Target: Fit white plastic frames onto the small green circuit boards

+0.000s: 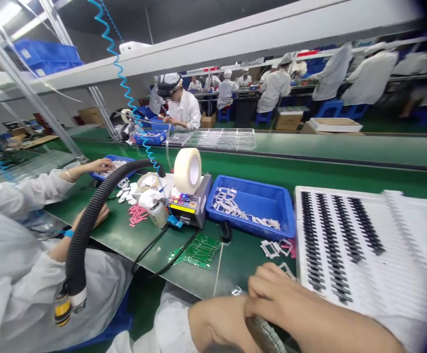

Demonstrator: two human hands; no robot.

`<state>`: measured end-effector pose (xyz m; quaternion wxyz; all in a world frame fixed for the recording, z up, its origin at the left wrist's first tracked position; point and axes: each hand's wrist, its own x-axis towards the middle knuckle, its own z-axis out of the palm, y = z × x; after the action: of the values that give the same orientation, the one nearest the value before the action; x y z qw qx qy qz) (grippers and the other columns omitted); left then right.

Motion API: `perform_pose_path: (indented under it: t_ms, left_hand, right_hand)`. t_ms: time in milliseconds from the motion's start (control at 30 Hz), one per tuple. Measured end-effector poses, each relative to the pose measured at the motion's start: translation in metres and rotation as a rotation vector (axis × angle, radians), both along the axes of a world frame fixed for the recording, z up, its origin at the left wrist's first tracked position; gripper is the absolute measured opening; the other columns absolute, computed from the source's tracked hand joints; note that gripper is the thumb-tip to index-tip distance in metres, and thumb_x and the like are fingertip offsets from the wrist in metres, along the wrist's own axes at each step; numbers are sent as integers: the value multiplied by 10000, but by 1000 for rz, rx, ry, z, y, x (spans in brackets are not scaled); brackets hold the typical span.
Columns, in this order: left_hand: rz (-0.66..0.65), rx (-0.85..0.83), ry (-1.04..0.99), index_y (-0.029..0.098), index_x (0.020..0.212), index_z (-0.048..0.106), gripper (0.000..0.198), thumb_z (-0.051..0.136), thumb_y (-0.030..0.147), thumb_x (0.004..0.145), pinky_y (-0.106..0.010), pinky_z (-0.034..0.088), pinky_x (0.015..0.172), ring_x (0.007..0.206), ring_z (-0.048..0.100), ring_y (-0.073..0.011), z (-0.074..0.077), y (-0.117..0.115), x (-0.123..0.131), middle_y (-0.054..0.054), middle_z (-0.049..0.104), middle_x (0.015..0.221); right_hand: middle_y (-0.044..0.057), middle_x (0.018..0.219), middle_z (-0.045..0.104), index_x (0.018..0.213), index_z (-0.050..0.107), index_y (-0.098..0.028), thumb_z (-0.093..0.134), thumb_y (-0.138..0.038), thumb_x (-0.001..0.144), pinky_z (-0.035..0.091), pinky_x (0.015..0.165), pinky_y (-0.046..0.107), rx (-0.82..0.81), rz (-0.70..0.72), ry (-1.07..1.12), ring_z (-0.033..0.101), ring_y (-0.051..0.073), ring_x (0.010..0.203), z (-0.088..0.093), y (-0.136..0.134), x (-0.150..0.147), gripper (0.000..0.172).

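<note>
At the bottom right, my left hand (pixel 231 318) and my right hand (pixel 272 291) are closed together over a dark ribbed strip (pixel 263 334), which runs down out of the picture. Much of it is hidden by my fingers. Beside my right hand lies a white tray (pixel 412 230) with rows of black comb-like parts. Loose white frames (pixel 274 248) lie on the green conveyor belt (pixel 242 264) just ahead of my fingers. A blue tray (pixel 250 206) of white frames stands farther forward.
A co-worker's white sleeve (pixel 22 191) fills the left, that hand in a blue bin (pixel 112 167). Nearby are a black corrugated hose (pixel 79 245), tape dispenser (pixel 189 203), and green circuit boards (pixel 198 252). Other workers sit along a second belt beyond.
</note>
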<state>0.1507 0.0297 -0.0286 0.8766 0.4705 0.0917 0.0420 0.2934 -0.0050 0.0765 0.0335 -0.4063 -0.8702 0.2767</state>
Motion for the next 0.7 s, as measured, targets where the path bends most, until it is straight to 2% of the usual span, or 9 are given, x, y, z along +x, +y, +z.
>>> perform_pose_path:
  t_ms: [100, 167, 200, 300, 367, 500, 600, 700]
  left_hand:
    - [117, -169, -31, 110, 1002, 660, 777, 895, 259, 276, -495, 425, 915, 878, 644, -269, 4, 9, -8, -76, 697, 909]
    - [276, -366, 24, 125, 1087, 616, 798, 894, 267, 352, -468, 456, 847, 840, 657, -267, 4, 17, -16, -112, 693, 943]
    - [364, -438, 61, 129, 1093, 605, 728, 876, 277, 434, -446, 462, 830, 845, 661, -265, 3, 21, -19, -124, 691, 956]
    - [569, -528, 156, 122, 973, 623, 310, 713, 261, 712, -344, 452, 823, 841, 664, -200, -2, 30, -25, -103, 692, 890]
    - [622, -563, 193, 116, 901, 624, 177, 643, 232, 768, -304, 445, 813, 795, 658, -162, -6, 33, -23, -83, 686, 839]
    - [664, -623, 219, 88, 848, 618, 132, 634, 182, 756, -312, 449, 812, 770, 648, -173, -9, 37, -10, -102, 674, 806]
    - [716, -633, 220, 96, 799, 606, 81, 633, 156, 751, -288, 458, 773, 709, 638, -150, -8, 41, 3, -77, 657, 743]
    - [740, -631, 237, 95, 793, 600, 55, 619, 133, 757, -283, 472, 734, 677, 635, -147, -8, 46, 12, -68, 652, 710]
  right_hand:
    - [27, 800, 535, 840, 634, -196, 763, -400, 458, 357, 747, 380, 33, -16, -49, 472, 208, 757, 2, 15, 1, 451]
    - [34, 794, 564, 859, 632, -183, 751, -429, 482, 364, 721, 349, 98, -94, -91, 509, 212, 756, -3, 29, 8, 466]
    - [44, 800, 585, 874, 628, -172, 727, -435, 529, 371, 710, 336, 147, -155, -139, 535, 219, 770, -7, 38, 11, 445]
    - [95, 835, 652, 909, 615, -126, 653, -396, 651, 402, 686, 328, 277, -306, -338, 611, 255, 794, -24, 63, 17, 375]
    - [129, 808, 677, 920, 607, -92, 636, -334, 681, 419, 648, 330, 301, -347, -436, 644, 277, 746, -39, 76, 16, 341]
    - [171, 789, 696, 956, 596, -52, 653, -266, 695, 442, 603, 308, 299, -343, -492, 672, 291, 724, -60, 90, 7, 342]
    - [183, 823, 699, 1112, 535, -28, 638, -240, 750, 459, 621, 294, 319, -334, -508, 679, 282, 773, -63, 94, 2, 431]
    - [165, 823, 702, 1212, 460, -37, 611, -209, 792, 463, 625, 281, 334, -332, -505, 682, 263, 764, -57, 93, 2, 479]
